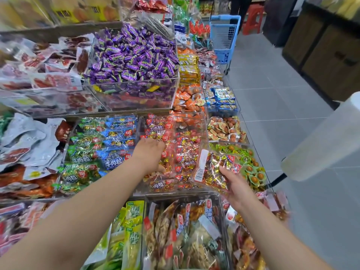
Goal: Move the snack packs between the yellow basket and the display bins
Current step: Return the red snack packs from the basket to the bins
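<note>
The right hand (234, 185) holds a clear snack pack (215, 167) of red-and-gold wrapped pieces, fingers under it and thumb on top. The pack is tilted over the right edge of the red-pack bin (167, 191), probably so it can slide in flat.

The left hand (150, 154) is pushed down among the red packs already in that bin. Its fingertips are buried, so I cannot tell whether it grips a pack or only presses them aside to make a gap.

The bin looks nearly full, and its clear walls leave little slack. The blue and green packs (109, 149) lie just to the left, and the green egg packs (251, 166) sit under the held pack. A raised purple candy bin (134, 55) overhangs the back. Open floor (272, 106) lies to the right. The yellow basket is not in view.
</note>
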Available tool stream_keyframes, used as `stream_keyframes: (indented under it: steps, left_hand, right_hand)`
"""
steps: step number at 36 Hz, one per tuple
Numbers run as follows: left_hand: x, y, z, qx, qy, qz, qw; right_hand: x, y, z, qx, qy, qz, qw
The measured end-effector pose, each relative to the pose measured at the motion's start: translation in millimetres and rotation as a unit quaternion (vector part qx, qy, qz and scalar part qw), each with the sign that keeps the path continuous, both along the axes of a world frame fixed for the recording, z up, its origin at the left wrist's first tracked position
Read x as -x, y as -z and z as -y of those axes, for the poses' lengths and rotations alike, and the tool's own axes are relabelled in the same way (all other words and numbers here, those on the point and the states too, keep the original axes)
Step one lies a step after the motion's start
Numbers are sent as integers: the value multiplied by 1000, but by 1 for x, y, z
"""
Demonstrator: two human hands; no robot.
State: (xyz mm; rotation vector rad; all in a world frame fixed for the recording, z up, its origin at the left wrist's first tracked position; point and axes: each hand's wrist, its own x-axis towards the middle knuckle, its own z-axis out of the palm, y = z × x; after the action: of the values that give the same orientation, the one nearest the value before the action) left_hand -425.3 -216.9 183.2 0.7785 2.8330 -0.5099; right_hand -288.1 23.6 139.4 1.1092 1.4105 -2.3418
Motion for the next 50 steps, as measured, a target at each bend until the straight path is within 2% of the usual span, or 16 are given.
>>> stream_keyframes:
  steps: [4, 8, 16, 21, 29, 33, 38, 50]
  left_hand:
    - [-10, 0, -15, -28, -27, 71, 997]
    - [-18, 5, -22, -21, -20, 77, 997]
    - [-20, 15, -13, -9, 22, 86, 996]
    - [-18, 26, -10, 32, 34, 37, 998]
    - [9, 17, -3, -15, 34, -35, 999]
    - [11, 24, -4, 5, -13, -41, 999]
    - [19, 29, -8, 33, -19, -52, 998]
    - [14, 28, 0, 9, 64, -71, 995]
  right_hand:
    - [-1, -2, 2, 23, 20, -4, 1000]
    - [0, -3, 5, 60, 30, -16, 998]
    - [-1, -7, 10, 43, 31, -24, 998]
    - [-1, -8, 11, 20, 25, -21, 999]
    - [-3, -7, 9, 0, 22, -23, 999]
    - [-3, -5, 9, -10, 12, -15, 1000]
    - [-2, -6, 7, -24, -4, -12, 1000]
    - [-13, -7, 8, -26, -25, -3, 999]
